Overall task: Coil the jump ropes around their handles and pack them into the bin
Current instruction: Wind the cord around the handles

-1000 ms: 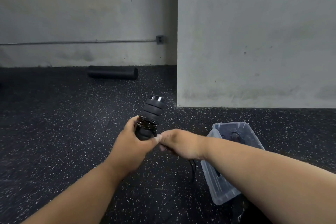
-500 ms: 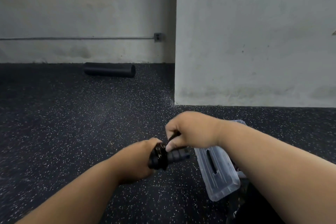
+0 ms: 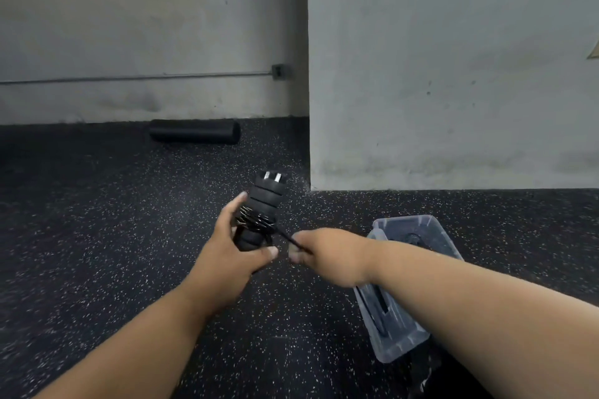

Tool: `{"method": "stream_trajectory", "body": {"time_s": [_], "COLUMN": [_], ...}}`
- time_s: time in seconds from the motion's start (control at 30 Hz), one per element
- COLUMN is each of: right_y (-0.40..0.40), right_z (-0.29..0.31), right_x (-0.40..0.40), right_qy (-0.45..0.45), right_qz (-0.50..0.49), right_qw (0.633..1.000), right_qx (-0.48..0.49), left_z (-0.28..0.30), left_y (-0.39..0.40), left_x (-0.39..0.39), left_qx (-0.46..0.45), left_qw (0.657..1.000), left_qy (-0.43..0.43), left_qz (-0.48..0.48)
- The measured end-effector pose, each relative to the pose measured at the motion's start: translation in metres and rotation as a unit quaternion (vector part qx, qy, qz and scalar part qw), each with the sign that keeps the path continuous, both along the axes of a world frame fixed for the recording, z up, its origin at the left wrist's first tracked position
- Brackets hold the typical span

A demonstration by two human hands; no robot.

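A dark rubber floor (image 3: pixel 97 236) flecked with pale specks fills the lower part of the view, and grey concrete walls (image 3: pixel 453 74) rise behind it, the right-hand one standing forward so that its corner comes down near the middle. A thin pipe (image 3: pixel 136 77) runs level along the far wall to a small box (image 3: pixel 278 71), and a black foam roller (image 3: pixel 194 131) lies on the floor against the foot of that wall. To the right, a clear plastic bin (image 3: pixel 434 233) sits on the floor, partly hidden by the right forearm, with something dark inside that is too dim to make out. Both bare forearms reach in from the bottom edge. The left hand (image 3: pixel 231 253) is wrapped around the lower end of the black ribbed handles (image 3: pixel 264 201), holding them upright and tilted slightly right above the floor, left of the bin, with silver caps showing at the top. Loops of the thin black rope (image 3: pixel 256 220) are wound around the middle of the handles. The right hand (image 3: pixel 324 253) sits just beside the left, its fingers pinching a taut length of the rope that runs up and left to the coil; motion blur softens its fingertips
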State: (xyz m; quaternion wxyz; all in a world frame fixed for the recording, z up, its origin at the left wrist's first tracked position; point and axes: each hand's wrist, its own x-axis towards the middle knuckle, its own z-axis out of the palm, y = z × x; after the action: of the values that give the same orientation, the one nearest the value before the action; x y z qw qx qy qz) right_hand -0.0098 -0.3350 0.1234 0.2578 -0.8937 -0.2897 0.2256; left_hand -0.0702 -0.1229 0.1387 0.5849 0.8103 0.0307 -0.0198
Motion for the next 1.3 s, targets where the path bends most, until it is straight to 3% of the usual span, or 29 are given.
{"method": "stream_trajectory", "body": {"time_s": [0.17,0.3,0.4,0.53,0.63,0.73,0.87,0.97,1.1,1.3], "right_y": [0.009,-0.001,-0.017,-0.037,-0.038,-0.025,0.002,0.016,0.030,0.032], "right_z": [0.018,0.043,0.054,0.037,0.020,0.004,-0.017,-0.020,-0.008,0.005], "right_x": [-0.021,-0.022,-0.008,0.015,0.022,0.019,0.003,-0.011,-0.030,-0.039], "right_qy": [-0.148,-0.135,-0.018,0.084,0.167,0.196,0.145,0.046,-0.018,-0.104], "right_qz": [0.137,0.146,0.089,0.033,-0.023,-0.103,-0.193,-0.196,-0.196,-0.154], "right_qw": [0.965,0.971,0.995,0.994,0.970,0.937,0.937,0.959,0.964,0.982], "right_qx": [-0.166,-0.135,-0.047,0.064,0.175,0.270,0.253,0.198,0.176,0.034], "left_z": [-0.027,-0.033,-0.025,-0.006,0.006,0.009,-0.004,-0.012,-0.012,-0.018], "left_y": [0.022,0.011,-0.002,-0.009,-0.006,-0.001,0.000,-0.005,-0.008,-0.010], "left_x": [0.013,0.005,-0.003,-0.011,-0.017,-0.011,0.003,0.004,0.005,0.004], "left_qx": [0.243,0.337,0.273,0.172,0.022,-0.102,-0.268,-0.342,-0.373,-0.353], "left_qw": [0.965,0.898,0.893,0.900,0.922,0.951,0.952,0.931,0.919,0.922], "left_qy": [0.059,0.099,0.098,0.106,0.121,0.118,0.124,0.121,0.125,0.157], "left_qz": [-0.081,-0.264,-0.345,-0.386,-0.366,-0.268,-0.085,-0.044,-0.021,-0.011]}}
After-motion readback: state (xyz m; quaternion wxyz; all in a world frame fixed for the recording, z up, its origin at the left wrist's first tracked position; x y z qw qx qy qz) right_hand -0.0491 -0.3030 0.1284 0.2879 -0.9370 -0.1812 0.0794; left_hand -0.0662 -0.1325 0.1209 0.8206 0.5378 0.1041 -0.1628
